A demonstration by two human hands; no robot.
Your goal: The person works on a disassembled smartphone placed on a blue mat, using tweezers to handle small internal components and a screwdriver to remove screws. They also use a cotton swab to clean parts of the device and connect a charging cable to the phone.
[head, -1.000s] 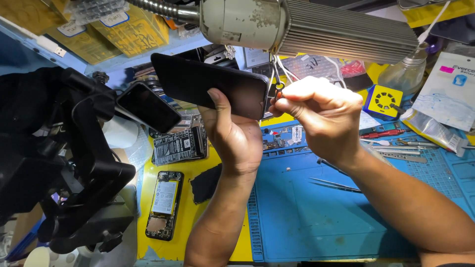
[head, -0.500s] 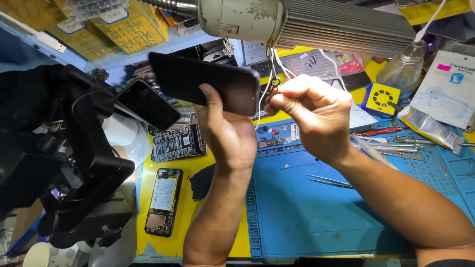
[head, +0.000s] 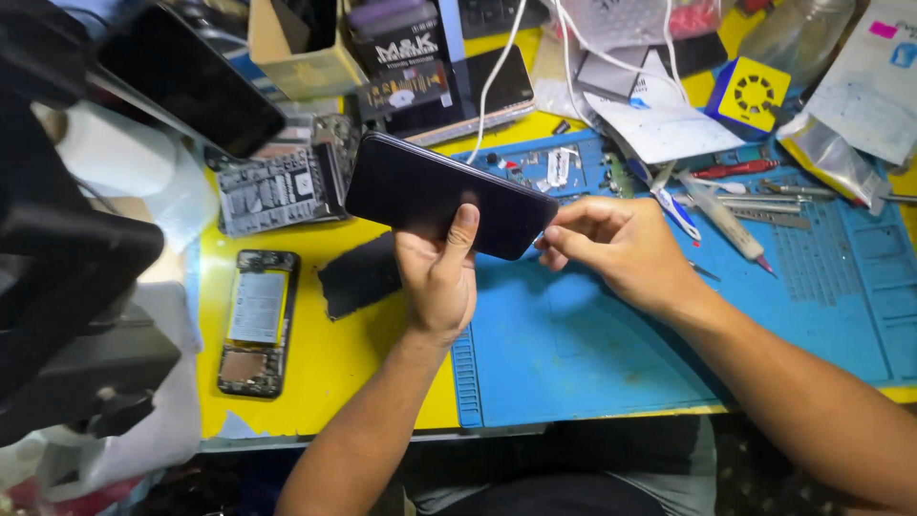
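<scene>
Left hand point(head: 437, 277) grips a glossy black slab phone point(head: 447, 194).

— What's on the yellow table point(head: 334, 382)?
— A blue work mat point(head: 611, 354), an opened phone point(head: 256, 323) near the left edge, tweezers and screwdrivers point(head: 735, 182) — and a small cardboard box point(head: 304, 48).

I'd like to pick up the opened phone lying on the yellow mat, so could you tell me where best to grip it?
Grip the opened black phone body across its two long edges, coming from above. It lies flat with its length running towards you, both sides clear, its internals facing up.
</scene>
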